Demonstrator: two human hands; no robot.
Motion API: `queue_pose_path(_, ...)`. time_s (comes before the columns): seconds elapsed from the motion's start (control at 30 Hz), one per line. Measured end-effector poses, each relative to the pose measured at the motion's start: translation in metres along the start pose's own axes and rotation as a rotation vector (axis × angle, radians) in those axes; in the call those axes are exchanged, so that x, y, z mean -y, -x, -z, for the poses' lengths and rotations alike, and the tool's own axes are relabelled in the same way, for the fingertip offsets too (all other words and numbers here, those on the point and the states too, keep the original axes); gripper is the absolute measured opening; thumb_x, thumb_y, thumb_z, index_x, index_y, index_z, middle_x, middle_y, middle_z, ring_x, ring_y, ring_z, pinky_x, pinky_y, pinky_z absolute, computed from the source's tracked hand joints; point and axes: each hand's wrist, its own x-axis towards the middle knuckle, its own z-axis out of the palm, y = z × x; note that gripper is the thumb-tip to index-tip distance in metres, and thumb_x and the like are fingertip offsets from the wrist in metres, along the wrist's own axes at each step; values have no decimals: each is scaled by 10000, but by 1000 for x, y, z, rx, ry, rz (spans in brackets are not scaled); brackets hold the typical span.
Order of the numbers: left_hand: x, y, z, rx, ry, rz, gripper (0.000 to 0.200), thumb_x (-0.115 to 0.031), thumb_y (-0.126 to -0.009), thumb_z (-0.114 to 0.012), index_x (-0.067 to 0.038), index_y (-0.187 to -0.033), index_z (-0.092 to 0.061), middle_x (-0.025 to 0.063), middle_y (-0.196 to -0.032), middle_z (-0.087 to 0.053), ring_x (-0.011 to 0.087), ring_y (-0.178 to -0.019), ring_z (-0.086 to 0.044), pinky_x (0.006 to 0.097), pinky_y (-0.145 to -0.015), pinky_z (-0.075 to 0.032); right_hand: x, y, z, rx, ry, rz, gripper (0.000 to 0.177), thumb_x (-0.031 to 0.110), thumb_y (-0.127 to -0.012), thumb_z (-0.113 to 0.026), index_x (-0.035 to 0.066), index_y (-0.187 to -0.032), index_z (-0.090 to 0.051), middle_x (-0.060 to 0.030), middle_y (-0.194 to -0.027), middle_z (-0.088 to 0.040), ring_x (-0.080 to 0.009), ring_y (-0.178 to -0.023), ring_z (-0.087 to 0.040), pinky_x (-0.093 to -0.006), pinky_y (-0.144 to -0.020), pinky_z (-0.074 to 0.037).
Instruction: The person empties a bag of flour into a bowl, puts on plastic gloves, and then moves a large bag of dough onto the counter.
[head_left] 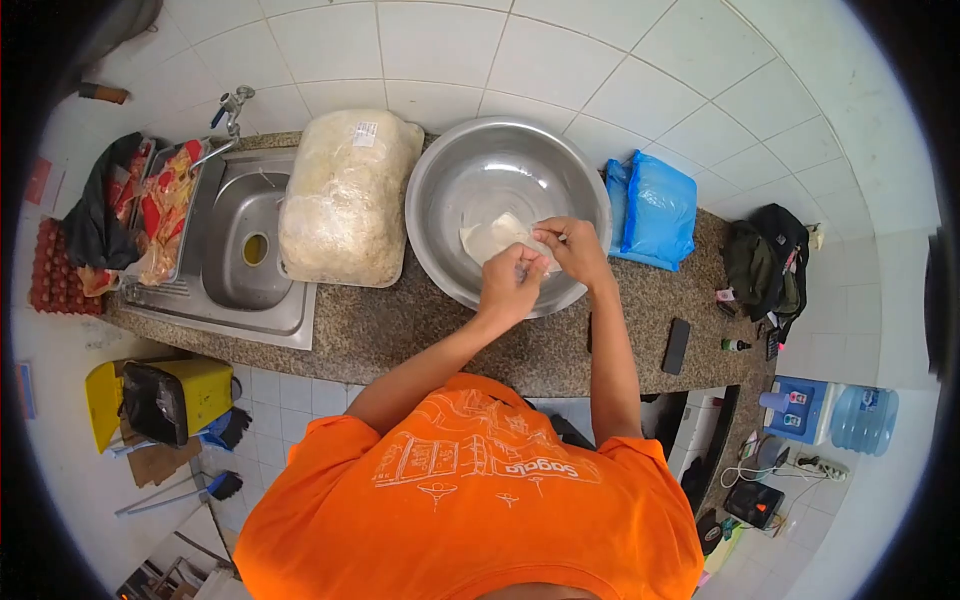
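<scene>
Both my hands are over a large metal basin (pixel 440 170) on the granite counter. My left hand (pixel 511 284) is closed, its fingertips pinching the near edge of a thin, whitish, floppy piece (pixel 485 240) that looks like a sheet or wrapper. Close beside it, my right hand (pixel 578 254) pinches the same piece at its right side. The piece hangs loosely above the bottom of the basin, and part of it is hidden behind my fingers. I cannot make out its exact material.
Left of the basin stands a big plastic-wrapped pale block (pixel 345 200), then a steel sink (pixel 265 240) with a tap (pixel 233 108). Blue plastic packs (pixel 657 212) lie to the right. A phone (pixel 677 346) rests near the counter's front edge, and a dark bag (pixel 768 262) sits farther right.
</scene>
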Motion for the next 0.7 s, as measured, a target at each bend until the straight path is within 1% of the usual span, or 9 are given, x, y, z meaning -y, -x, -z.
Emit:
queue_pose_path(0.1,-5,-25,18,124,97,207,198,-207,-927,-709,-9,-923,-706,40,-817,-727,108,-768,-635,276,-761,-481,2,11,4,-47,-6,-14,295,114,-867,-714,3,-1140,-700,-216,-1049,-714,-336,-943,-689,-393,-848,-524)
queue_pose_path(0.17,-12,-38,28,170,155,272,205,-203,-930,-706,1,-936,-703,49,-838,-726,109,-789,-634,275,-767,-480,1,19,4,-71,-18,-5,396,131,-861,-720,3,-1230,-657,-226,-1141,-692,-352,-1031,-670,-409,-899,-511)
queue_pose_path(0.23,-13,-51,35,272,221,321,232,-199,-940,-701,29,-982,-696,81,-912,-722,127,-861,-635,285,-785,-485,0,30,3,-31,100,122,647,197,-825,-765,14,-1393,-515,-243,-1344,-572,-385,-1219,-563,-434,-1017,-454)
queue_pose_path(0.37,-23,-61,39,291,95,357,204,-174,-943,-688,16,-1017,-703,104,-935,-715,131,-866,-635,289,-794,-487,0,39,-11,-37,296,13,829,257,-777,-820,14,-1460,-418,-239,-1424,-487,-393,-1308,-483,-441,-1100,-394)
queue_pose_path(0.43,-5,-73,41,368,31,136,189,-175,-930,-693,-20,-1035,-716,105,-988,-718,133,-848,-632,290,-792,-487,-8,42,-17,-103,397,-87,864,263,-761,-842,14,-1466,-409,-248,-1412,-497,-380,-1306,-494,-448,-1110,-389)
queue_pose_path(0.47,3,-78,42,370,29,136,189,-175,-930,-693,-20,-1035,-716,105,-988,-718,133,-848,-632,290,-792,-487,-19,45,-21,-105,395,-88,864,263,-761,-842,14,-1466,-409,-248,-1412,-497,-380,-1306,-494,-448,-1110,-389)
queue_pose_path(0.53,8,-88,48,486,-94,13,169,-117,-898,-684,-48,-1047,-725,69,-996,-715,134,-826,-623,284,-783,-490,-45,49,-26,-258,97,-154,843,241,-771,-845,-10,-1450,-415,-249,-1423,-487,-342,-1320,-492,-444,-1077,-425)
queue_pose_path(0.67,-13,-101,62,663,-248,7,223,-45,-848,-671,-53,-1063,-731,57,-972,-703,189,-812,-643,306,-777,-516,-73,56,-32,-200,-84,-268,783,195,-810,-818,-45,-1433,-410,-251,-1370,-535,-297,-1220,-585,-408,-953,-515)
queue_pose_path(0.7,-14,-101,61,625,-408,-252,226,-39,-824,-678,-51,-1043,-732,66,-941,-686,224,-809,-652,326,-756,-527,-77,54,-34,-170,-222,-316,707,182,-833,-797,-61,-1396,-446,-236,-1287,-594,-273,-1111,-640,-380,-873,-540)
